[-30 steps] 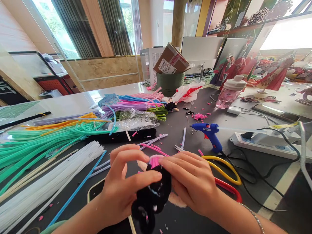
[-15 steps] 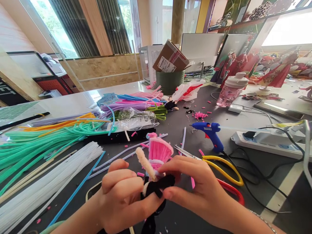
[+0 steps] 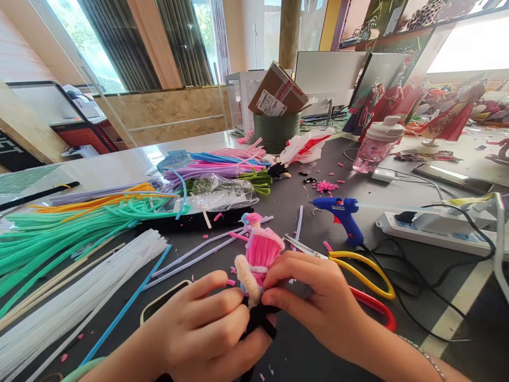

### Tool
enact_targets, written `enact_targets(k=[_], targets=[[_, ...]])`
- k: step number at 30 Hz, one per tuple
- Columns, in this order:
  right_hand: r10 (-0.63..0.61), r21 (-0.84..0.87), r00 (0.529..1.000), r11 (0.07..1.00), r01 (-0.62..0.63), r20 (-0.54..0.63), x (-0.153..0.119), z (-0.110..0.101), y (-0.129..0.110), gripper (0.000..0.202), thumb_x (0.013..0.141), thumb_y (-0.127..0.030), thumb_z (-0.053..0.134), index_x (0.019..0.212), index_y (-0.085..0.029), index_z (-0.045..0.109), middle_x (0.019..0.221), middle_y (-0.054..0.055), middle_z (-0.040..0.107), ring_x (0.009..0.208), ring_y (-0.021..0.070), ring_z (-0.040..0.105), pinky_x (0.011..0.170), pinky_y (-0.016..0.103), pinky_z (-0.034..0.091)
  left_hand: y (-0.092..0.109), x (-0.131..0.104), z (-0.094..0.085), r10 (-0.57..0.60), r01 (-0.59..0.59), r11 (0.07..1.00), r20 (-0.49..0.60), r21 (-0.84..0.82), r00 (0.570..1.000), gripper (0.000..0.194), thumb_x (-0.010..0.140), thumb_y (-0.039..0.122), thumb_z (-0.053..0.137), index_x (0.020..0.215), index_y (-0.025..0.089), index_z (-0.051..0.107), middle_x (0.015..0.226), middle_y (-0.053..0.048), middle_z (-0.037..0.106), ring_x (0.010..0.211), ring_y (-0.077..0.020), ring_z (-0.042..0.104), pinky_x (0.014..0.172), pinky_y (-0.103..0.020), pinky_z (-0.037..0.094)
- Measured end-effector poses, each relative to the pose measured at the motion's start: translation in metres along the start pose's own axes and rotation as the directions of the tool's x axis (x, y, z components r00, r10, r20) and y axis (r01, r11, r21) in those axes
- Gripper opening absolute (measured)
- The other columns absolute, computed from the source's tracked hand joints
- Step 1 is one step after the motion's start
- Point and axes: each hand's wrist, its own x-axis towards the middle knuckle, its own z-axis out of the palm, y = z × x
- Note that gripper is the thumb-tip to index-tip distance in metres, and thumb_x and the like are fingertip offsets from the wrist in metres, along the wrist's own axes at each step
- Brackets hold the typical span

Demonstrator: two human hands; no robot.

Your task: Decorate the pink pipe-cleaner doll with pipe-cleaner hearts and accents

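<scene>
A small pipe-cleaner figure with a pink skirt (image 3: 263,248), a cream fuzzy limb (image 3: 246,276) and a black fuzzy part (image 3: 260,320) is held between both hands at the lower middle. My left hand (image 3: 210,323) is closed round its black part from the left, fingers curled. From the right, my right hand (image 3: 308,294) pinches the figure with thumb and forefinger just below the skirt. Fingers hide much of the black part. Scissors with yellow and red handles (image 3: 369,270) lie partly behind my right hand.
A blue glue gun (image 3: 344,216) lies right of centre, with a power strip (image 3: 433,231) beyond it. White (image 3: 107,297) and green pipe cleaners (image 3: 71,233) spread across the left. A pink bottle (image 3: 379,143) stands at the back right, and a phone (image 3: 165,300) lies beside my left hand.
The figure has shifted slightly right and its cream limb is lower. My left hand has moved right and down; my right thumb and forefinger are closer together, and more of the black part is hidden.
</scene>
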Motion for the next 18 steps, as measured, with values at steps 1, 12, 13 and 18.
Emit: enact_targets(k=[1,12,13,18], targets=[[0.009,-0.005,1.000,1.000,-0.009,0.003,0.000,0.001,0.000,0.011,0.091,-0.022,0.064,0.080,-0.020,0.067,0.072,-0.001,0.068,0.064,0.0104,0.062,0.061,0.018,0.051,0.001,0.000,0.001,-0.007,0.007,1.000,0.010,0.001,1.000,0.010,0.082,0.015,0.070,0.082,0.025,0.069,0.072,0.004,0.063,0.063,-0.0124,0.063,0.069,-0.029,0.053],[-0.154,-0.060,0.987,0.987,0.152,-0.042,0.003,-0.007,-0.003,0.033,0.091,-0.051,0.059,0.085,-0.018,0.063,0.075,0.001,0.067,0.066,0.0104,0.061,0.061,0.019,0.050,-0.011,0.007,-0.004,0.034,-0.034,0.999,0.007,-0.034,0.999,0.018,0.088,0.008,0.057,0.085,0.021,0.069,0.064,0.003,0.061,0.062,-0.0151,0.062,0.068,-0.032,0.049],[-0.217,-0.075,0.975,0.974,0.214,-0.039,0.004,-0.007,-0.004,0.038,0.089,-0.055,0.060,0.087,-0.017,0.063,0.076,0.002,0.068,0.068,0.0107,0.062,0.064,0.019,0.051,-0.013,0.007,-0.004,0.037,-0.036,0.999,0.015,-0.039,0.999,0.019,0.088,0.008,0.055,0.086,0.021,0.069,0.065,0.002,0.062,0.063,-0.0156,0.062,0.069,-0.033,0.049],[-0.332,-0.183,0.942,0.924,0.336,0.055,0.005,-0.005,-0.005,0.029,0.094,-0.044,0.058,0.091,-0.016,0.064,0.080,0.004,0.068,0.072,0.0120,0.062,0.069,0.022,0.051,-0.013,0.005,-0.003,0.042,-0.041,0.999,0.031,-0.036,0.999,0.027,0.090,0.008,0.046,0.083,0.021,0.069,0.066,0.000,0.063,0.065,-0.0165,0.060,0.068,-0.034,0.048]])
